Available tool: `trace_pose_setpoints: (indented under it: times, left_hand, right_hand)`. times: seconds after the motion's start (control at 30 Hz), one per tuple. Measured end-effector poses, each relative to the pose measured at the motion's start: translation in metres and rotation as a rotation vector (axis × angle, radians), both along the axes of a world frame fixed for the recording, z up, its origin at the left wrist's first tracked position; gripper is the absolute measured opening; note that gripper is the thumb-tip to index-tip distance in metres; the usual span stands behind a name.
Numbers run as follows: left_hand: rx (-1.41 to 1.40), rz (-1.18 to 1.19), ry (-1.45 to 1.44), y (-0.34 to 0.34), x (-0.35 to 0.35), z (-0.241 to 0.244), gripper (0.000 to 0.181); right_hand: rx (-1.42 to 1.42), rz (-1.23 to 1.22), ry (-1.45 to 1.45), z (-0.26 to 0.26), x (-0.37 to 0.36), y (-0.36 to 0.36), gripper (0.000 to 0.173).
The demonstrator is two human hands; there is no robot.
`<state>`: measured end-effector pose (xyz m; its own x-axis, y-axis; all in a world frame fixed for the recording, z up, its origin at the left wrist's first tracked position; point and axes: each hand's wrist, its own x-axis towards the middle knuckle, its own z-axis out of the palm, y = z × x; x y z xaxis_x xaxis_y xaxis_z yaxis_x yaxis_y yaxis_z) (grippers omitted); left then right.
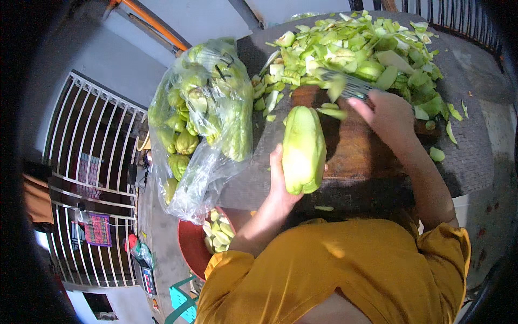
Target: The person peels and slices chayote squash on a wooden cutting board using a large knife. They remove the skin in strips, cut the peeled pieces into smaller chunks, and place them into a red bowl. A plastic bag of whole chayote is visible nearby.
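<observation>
In my left hand [281, 182] I hold a pale green chayote [304, 150] upright, its skin mostly pared off. My right hand [386, 115] grips a wide metal blade or peeler [350, 85], blurred, with green parings on and beside it; its exact kind I cannot tell. Both hands are over a thick brown wooden board [360, 150]. Beyond the blade lies a large heap of green peelings [356, 48]. To the left of the chayote, a clear plastic bag [202, 109] bulges with whole unpeeled chayotes [187, 142].
A red basin [188, 243] with pale cut pieces [219, 233] stands low by my left forearm. Below it is a turquoise plastic basket [182, 301]. The grey table surface [465, 150] bears scattered peel at the right. White window bars [93, 174] stand far left.
</observation>
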<state>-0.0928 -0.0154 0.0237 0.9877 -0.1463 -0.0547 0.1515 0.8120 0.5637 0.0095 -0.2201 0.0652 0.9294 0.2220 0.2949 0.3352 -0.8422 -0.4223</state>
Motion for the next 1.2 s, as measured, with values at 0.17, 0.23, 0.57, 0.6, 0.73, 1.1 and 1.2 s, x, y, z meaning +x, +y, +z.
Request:
trace_pose_setpoints:
  times: [0.17,0.23,0.57,0.6,0.73,1.1,1.2]
  left_hand:
    - [-0.096,0.023,0.122,0.006,0.001,0.000,0.064]
    - [-0.120,-0.006,0.061,0.010,0.006,-0.004,0.060]
    - [-0.011,0.030,0.028,0.004,0.007,0.006,0.067]
    - [-0.034,0.013,0.009,0.004,0.006,0.009,0.067]
    - [-0.242,-0.075,-0.054,0.007,0.005,0.001,0.068]
    - [-0.108,0.062,0.065,0.003,0.002,-0.012,0.066]
    - [-0.185,-0.226,-0.148,0.007,0.001,-0.010,0.059]
  right_hand:
    - [0.235,0.073,0.036,0.009,-0.027,-0.012,0.052]
    - [0.268,0.190,0.090,0.023,-0.049,-0.006,0.048]
    - [0.262,0.639,0.005,0.021,-0.094,0.016,0.046]
    - [0.257,0.645,-0.001,0.021,-0.096,0.016,0.047]
    - [0.251,0.680,-0.058,0.020,-0.100,0.018,0.050]
    - [0.113,0.471,-0.133,0.002,-0.076,0.024,0.048]
    - [0.051,0.224,-0.124,-0.008,-0.039,0.027,0.047]
